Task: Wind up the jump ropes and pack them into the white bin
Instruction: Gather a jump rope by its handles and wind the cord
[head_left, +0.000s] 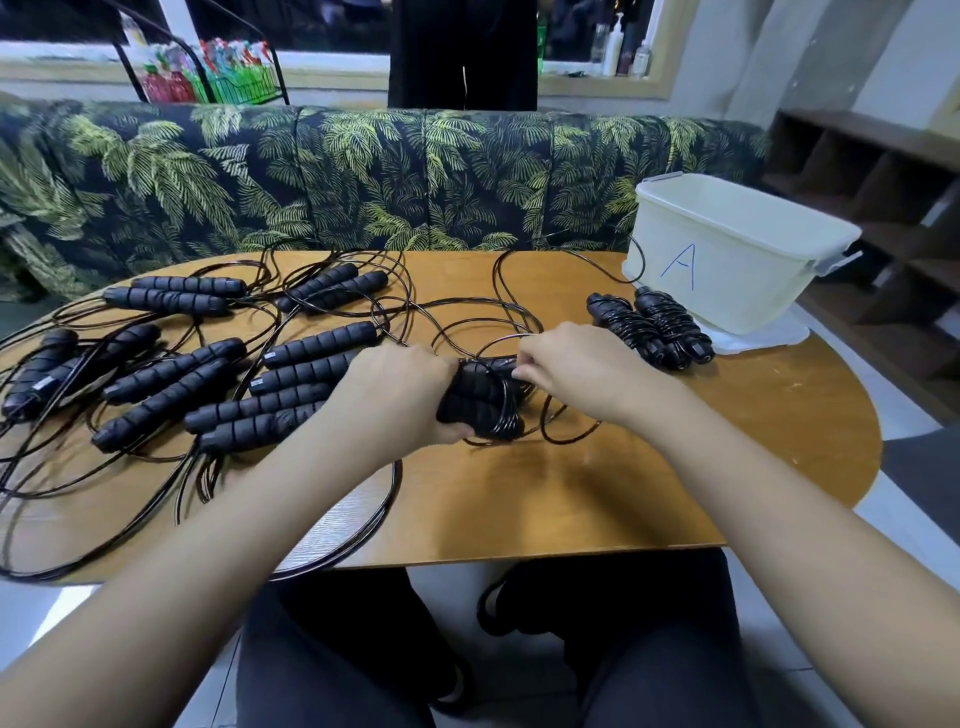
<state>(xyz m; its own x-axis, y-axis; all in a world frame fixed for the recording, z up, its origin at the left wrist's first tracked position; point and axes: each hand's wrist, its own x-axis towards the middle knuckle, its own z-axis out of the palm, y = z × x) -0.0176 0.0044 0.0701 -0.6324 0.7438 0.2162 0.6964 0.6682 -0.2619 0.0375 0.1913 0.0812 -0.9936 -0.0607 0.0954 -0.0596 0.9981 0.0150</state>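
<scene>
Left hand (400, 387) grips a pair of black foam handles (475, 397) held together, fingers curled tightly round them just above the wooden surface (623, 483). Right hand (582, 371), just beside it, pinches the thin black cord (506, 415) between thumb and fingertips; several turns of cord already circle the handles, and slack loops trail across the surface beyond and beneath both hands. The gripped handles slant away from the person, their long axis running from the left hand's palm up towards the right hand's fingertips. Winding of this rope looks partly done, with a fair length of cord left to take up. Beyond the right hand and further to its right lie two wound ropes (649, 327), each a handle pair bound in its own cord, side by side, long axes slanting from far left to near right. They touch or nearly touch the foot of the white bin (727, 260), marked with a blue letter A, which stands on a pale lid (769, 332) at the surface's far right. Whether anything is inside the bin cannot be seen. To the left of the left hand, several loose ropes (171, 379) lie in handle pairs, mostly slanting from near left to far right, cords tangled, none wound. Most of the job appears to remain.
</scene>
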